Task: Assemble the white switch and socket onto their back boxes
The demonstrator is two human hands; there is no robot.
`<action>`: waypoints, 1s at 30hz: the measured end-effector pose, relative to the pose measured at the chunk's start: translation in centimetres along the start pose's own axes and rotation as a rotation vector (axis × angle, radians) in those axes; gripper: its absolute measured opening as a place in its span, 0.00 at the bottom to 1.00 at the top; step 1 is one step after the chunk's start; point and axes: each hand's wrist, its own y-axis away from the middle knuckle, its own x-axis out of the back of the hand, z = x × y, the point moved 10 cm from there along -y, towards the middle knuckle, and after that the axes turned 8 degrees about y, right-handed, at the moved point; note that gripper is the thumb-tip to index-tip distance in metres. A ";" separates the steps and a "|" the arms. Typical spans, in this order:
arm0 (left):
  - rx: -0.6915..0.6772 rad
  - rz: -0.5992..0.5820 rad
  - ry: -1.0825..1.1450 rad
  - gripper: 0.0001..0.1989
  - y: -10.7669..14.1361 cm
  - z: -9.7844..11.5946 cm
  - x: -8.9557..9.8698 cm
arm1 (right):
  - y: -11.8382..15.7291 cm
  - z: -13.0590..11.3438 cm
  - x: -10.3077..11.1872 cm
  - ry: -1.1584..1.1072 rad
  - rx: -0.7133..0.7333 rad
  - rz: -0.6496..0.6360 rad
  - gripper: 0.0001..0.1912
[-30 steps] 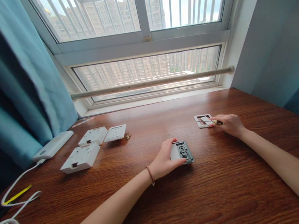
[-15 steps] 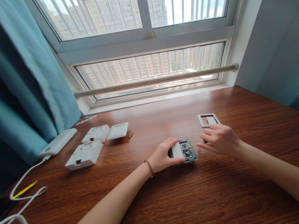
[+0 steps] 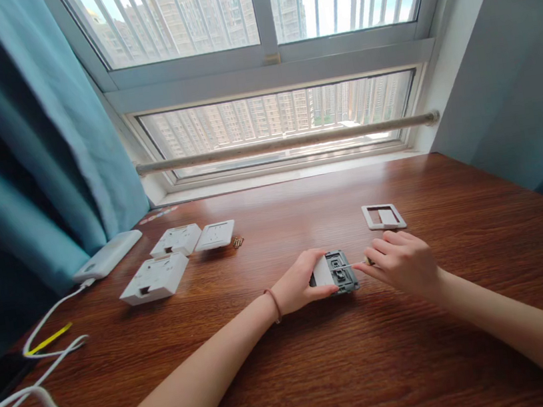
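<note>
My left hand (image 3: 299, 283) grips a wall switch (image 3: 342, 271) by its left side, thumb in front and fingers behind. A white rocker (image 3: 322, 273) covers its left half, while the right half shows the grey inner mechanism. In my right hand (image 3: 404, 264) is a screwdriver (image 3: 346, 266), its thin shaft pointing left. The tip reaches the mechanism by the rocker's edge; its exact contact is too small to tell. Most of the handle is hidden by my fingers. Behind my right hand lie a white frame (image 3: 369, 219) and a loose white rocker (image 3: 387, 217).
Two white mounting boxes (image 3: 155, 280) stand at the left, beside a white switch plate (image 3: 215, 235) and several small screws (image 3: 238, 242). Farther left are a white power strip (image 3: 109, 254), its white cable (image 3: 58, 302) and a yellow strip (image 3: 51, 339). The window (image 3: 274, 79) borders the table's back.
The view has shifted slightly. My right hand sits a little lower relative to the frame, uncovering more of the loose rocker. Both hands keep their holds.
</note>
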 end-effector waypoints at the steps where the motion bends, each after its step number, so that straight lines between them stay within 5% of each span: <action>1: 0.004 -0.006 0.004 0.31 0.0 0.0 0.0 | 0.0 0.4 -0.6 -0.042 -0.040 -0.025 0.22; 6: 0.009 -0.013 0.022 0.29 0.0 0.2 -0.1 | 0.2 2.6 -4.3 -0.209 -0.196 -0.212 0.27; 12: 0.020 -0.025 0.049 0.30 -0.1 0.0 -0.3 | 0.4 2.6 -6.0 -0.316 -0.191 -0.380 0.30; 20: 0.024 -0.008 0.083 0.33 0.1 -0.1 -0.5 | 0.0 1.3 -1.5 -0.123 -0.032 -0.047 0.22; 30: 0.044 -0.025 0.065 0.30 0.3 -0.5 -0.8 | 0.8 0.9 0.7 0.043 0.080 0.204 0.17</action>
